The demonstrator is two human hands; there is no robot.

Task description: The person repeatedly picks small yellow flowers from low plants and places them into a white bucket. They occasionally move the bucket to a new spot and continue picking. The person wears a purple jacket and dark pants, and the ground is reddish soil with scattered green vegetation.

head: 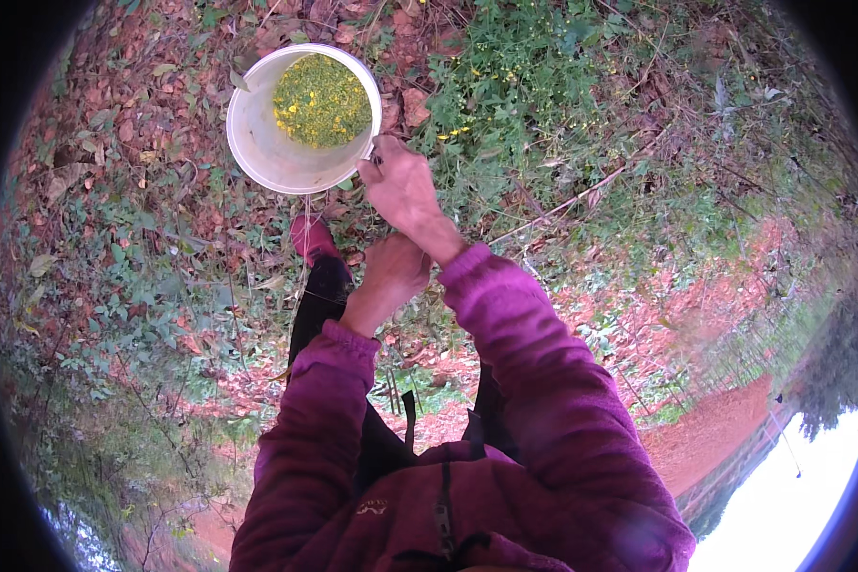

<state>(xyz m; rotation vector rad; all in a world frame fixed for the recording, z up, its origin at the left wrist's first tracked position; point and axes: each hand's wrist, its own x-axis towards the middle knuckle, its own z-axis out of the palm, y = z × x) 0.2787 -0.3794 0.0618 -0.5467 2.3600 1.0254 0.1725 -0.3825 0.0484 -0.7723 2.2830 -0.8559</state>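
A white plastic bucket (257, 154) tilts in front of me, and small green and yellow flower heads (322, 100) cover its bottom. At the bucket's near right rim is my right hand (407, 186), thumb and fingers closed over the edge. My left hand (393, 268) is curled just below the right wrist, close to it. Its fingers are turned away, so I cannot see whether it holds anything. Thin pale strings or stems (306, 236) show below the bucket. Whether the bucket rests on the ground is hidden.
Leafy green plants with small yellow flowers (515, 86) grow right of the bucket. A dry stem (579, 196) slants through the weeds. Dead leaves (171, 136) cover reddish soil at left. My pink shoe (313, 237) is under the bucket's near side.
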